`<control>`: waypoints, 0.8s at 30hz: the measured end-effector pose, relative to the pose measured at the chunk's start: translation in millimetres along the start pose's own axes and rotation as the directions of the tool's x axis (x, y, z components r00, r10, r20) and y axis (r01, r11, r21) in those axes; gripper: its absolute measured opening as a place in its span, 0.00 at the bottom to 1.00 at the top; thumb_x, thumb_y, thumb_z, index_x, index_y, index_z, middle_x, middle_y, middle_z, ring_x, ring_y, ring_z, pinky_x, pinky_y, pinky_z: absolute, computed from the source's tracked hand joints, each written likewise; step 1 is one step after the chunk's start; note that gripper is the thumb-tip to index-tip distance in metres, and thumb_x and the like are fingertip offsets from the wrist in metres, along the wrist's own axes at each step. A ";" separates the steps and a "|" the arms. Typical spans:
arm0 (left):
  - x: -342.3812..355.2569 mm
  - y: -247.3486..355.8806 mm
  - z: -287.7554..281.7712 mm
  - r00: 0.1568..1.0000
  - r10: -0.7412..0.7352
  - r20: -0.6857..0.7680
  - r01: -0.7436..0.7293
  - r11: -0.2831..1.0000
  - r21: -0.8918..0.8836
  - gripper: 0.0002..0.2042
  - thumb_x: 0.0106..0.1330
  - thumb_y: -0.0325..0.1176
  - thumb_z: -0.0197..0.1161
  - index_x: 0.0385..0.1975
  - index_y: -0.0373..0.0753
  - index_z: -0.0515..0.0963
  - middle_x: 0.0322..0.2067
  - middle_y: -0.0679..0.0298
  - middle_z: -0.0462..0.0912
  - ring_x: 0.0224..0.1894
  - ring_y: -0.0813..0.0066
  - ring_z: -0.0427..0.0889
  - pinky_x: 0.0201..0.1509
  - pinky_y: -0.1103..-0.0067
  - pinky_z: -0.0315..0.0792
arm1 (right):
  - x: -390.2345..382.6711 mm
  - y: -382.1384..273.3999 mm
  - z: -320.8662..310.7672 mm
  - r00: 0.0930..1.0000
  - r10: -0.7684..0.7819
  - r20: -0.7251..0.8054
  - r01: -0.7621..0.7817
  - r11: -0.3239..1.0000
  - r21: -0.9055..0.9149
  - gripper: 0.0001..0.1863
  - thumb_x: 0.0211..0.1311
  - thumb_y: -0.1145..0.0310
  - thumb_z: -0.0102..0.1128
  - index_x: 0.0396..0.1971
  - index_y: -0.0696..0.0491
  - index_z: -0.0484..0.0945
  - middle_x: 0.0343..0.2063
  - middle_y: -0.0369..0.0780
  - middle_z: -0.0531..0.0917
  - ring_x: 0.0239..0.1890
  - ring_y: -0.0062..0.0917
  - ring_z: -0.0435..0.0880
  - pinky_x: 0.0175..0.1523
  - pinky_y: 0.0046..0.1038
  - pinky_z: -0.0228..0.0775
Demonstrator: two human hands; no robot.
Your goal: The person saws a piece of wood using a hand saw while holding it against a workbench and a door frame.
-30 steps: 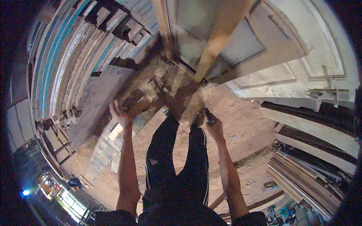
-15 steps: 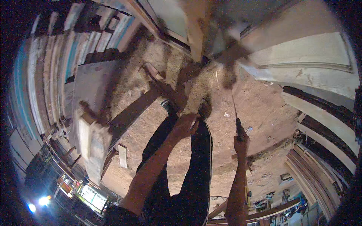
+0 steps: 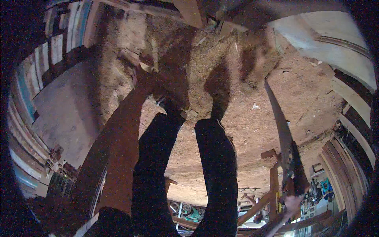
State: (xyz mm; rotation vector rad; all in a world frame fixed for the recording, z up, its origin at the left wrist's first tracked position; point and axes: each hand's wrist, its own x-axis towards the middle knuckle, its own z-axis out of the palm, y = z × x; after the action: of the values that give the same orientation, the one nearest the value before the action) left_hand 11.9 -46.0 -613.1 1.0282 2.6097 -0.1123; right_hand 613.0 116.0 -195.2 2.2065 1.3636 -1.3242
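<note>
In my right hand (image 3: 294,199), at the lower right and smeared by motion, is a handsaw (image 3: 279,114). Its long grey blade points away from me, toward the far floor. My left forearm (image 3: 120,173) stretches forward beside my left leg. At its far end, my left hand (image 3: 144,81) is low over the ground in deep shadow, close to a small piece of wood (image 3: 145,66). Its fingers cannot be made out. My two dark-trousered legs (image 3: 158,158) stand between the arms.
Sawdust and chips cover the earthen floor (image 3: 252,134). Boards and slats (image 3: 29,87) lean on the left beside a large grey panel (image 3: 63,102). Pale panels (image 3: 327,35) stand far right, with stacked planks (image 3: 335,170) nearer. Tools (image 3: 323,187) and a beam lie behind at the lower right.
My left hand has gone from above my knee forward and left, toward the ground. The right hand has drawn back and right with the saw, whose blade now shows its flat side.
</note>
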 end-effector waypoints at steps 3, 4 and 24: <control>6.0 15.7 8.6 0.990 0.056 0.130 -0.053 0.998 -0.025 0.49 0.52 0.51 0.74 0.72 0.40 0.56 0.65 0.49 0.67 0.67 0.52 0.66 0.67 0.53 0.65 | 6.3 4.2 2.2 0.997 0.077 -0.029 -0.077 0.997 -0.013 0.22 0.61 0.71 0.66 0.55 0.60 0.76 0.48 0.43 0.84 0.47 0.26 0.81 0.51 0.31 0.75; 5.1 30.5 -7.7 0.971 0.067 0.231 -0.053 0.996 -0.067 0.52 0.51 0.54 0.75 0.73 0.39 0.54 0.68 0.49 0.63 0.71 0.51 0.62 0.69 0.50 0.62 | 8.1 5.3 3.5 0.995 0.093 -0.036 -0.093 0.996 -0.014 0.23 0.61 0.71 0.66 0.56 0.59 0.76 0.48 0.43 0.84 0.46 0.26 0.81 0.51 0.31 0.75; -200.7 241.4 -86.9 0.782 0.116 0.612 0.523 0.412 -0.746 0.33 0.61 0.57 0.64 0.61 0.44 0.68 0.53 0.57 0.76 0.53 0.55 0.77 0.56 0.53 0.73 | 1.2 18.5 -10.7 0.969 0.035 -0.246 0.050 0.942 0.332 0.28 0.57 0.58 0.73 0.52 0.60 0.77 0.46 0.49 0.84 0.48 0.37 0.83 0.55 0.37 0.73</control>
State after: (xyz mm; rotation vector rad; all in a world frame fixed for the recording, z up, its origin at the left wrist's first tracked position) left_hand 288.0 18.2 -452.8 0.1499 1.7095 0.7450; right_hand 634.2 113.1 -194.7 2.6758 1.3046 -1.4116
